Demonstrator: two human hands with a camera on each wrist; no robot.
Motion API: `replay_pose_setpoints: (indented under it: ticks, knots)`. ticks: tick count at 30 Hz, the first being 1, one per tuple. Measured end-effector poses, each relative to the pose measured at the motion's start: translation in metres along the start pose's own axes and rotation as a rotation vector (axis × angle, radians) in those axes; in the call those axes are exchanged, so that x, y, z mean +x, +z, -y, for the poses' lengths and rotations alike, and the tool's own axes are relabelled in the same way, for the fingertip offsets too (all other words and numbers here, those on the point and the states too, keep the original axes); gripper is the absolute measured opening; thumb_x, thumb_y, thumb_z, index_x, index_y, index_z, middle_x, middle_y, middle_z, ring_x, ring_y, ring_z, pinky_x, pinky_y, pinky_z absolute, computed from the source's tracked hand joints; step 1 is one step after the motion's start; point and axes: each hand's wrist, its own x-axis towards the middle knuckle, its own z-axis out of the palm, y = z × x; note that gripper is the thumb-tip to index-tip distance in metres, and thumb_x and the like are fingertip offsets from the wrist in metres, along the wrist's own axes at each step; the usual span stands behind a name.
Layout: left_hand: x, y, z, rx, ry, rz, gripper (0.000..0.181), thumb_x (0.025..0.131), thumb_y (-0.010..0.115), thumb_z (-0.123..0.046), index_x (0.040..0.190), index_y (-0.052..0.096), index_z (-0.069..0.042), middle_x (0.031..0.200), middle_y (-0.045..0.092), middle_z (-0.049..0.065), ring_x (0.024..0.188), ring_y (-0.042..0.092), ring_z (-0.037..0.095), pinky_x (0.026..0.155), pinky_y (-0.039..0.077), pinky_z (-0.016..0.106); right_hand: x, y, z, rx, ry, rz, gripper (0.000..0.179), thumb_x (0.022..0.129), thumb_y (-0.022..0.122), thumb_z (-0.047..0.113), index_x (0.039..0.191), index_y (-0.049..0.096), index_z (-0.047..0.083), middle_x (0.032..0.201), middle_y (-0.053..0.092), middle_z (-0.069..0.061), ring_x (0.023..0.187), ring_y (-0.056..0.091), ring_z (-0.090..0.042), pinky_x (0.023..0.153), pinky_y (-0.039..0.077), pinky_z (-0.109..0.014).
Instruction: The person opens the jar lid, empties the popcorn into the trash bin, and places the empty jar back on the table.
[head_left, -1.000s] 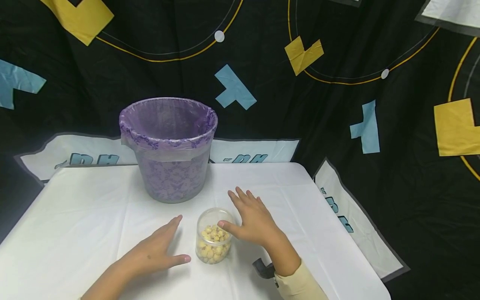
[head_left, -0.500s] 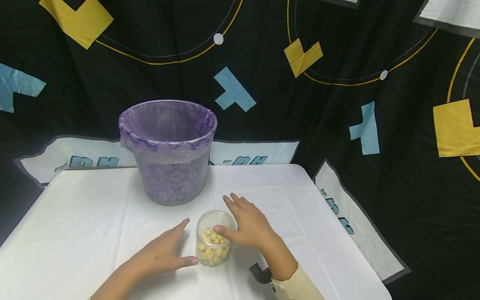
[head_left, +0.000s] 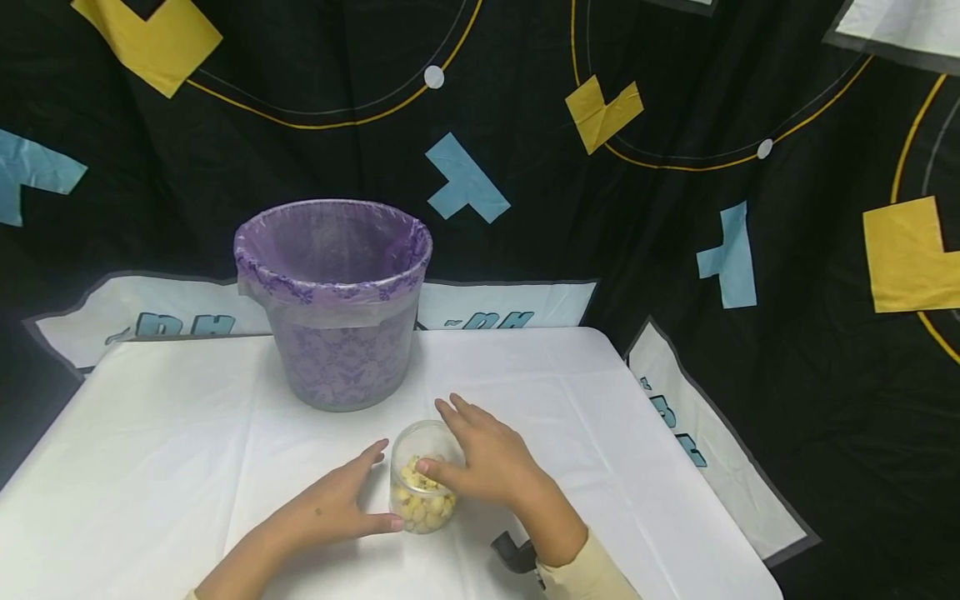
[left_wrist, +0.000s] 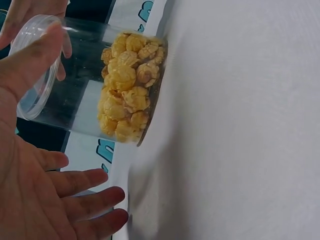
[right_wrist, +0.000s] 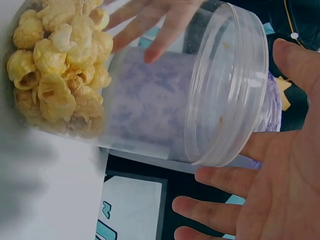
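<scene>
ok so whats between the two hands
A clear jar with popcorn inside stands between the left hand and the right hand; the head view shows it.

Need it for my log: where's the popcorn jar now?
In the head view's lower middle, the popcorn jar stands on the white table, between left hand and right hand, nearer than the bin.

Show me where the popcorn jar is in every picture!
Head: popcorn jar, low, just left of the middle.
Left wrist: popcorn jar, upper left, looking sideways, base to the right.
Right wrist: popcorn jar, upper left, sideways, base to the left.
Shared landmark: white table.
</scene>
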Motion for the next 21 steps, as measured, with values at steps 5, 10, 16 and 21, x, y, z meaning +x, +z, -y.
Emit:
replay_pose_setpoints:
  ticks: [5,10,16,21]
  knots:
    - [0.001,0.003,0.0,-0.011,0.025,-0.005,0.107,0.062,0.066,-0.066,0.142,0.025,-0.007,0.143,0.033,0.011,0.129,0.034,0.028,0.103,0.032,0.05,0.001,0.004,0.001,-0.004,-0.005,-0.006,0.084,0.075,0.028,0.08,0.143,0.02,0.032,0.149,0.023,0.003,0.13,0.034,-0.022,0.097,0.04,-0.047]
    - [0.004,0.006,0.001,-0.01,0.016,-0.002,0.107,0.062,0.067,-0.065,0.143,0.024,-0.009,0.144,0.032,0.008,0.13,0.032,0.026,0.104,0.032,0.049,0.002,0.006,0.004,0.014,-0.015,0.009,0.084,0.074,0.029,0.08,0.143,0.021,0.032,0.149,0.023,0.003,0.129,0.036,-0.022,0.095,0.041,-0.048]
    - [0.008,0.011,0.002,0.005,0.022,0.016,0.107,0.062,0.065,-0.066,0.142,0.025,-0.008,0.144,0.033,0.01,0.13,0.033,0.029,0.104,0.031,0.05,0.002,0.01,0.008,0.024,-0.011,0.039,0.084,0.074,0.029,0.08,0.143,0.02,0.032,0.149,0.022,0.004,0.128,0.036,-0.023,0.094,0.041,-0.05]
    - [0.008,0.012,-0.001,0.015,-0.009,0.029,0.107,0.063,0.064,-0.067,0.142,0.025,-0.007,0.143,0.033,0.011,0.13,0.033,0.03,0.104,0.03,0.051,0.0,0.012,0.01,0.02,0.002,0.06,0.084,0.074,0.028,0.08,0.143,0.02,0.034,0.15,0.019,0.005,0.129,0.036,-0.023,0.092,0.042,-0.052]
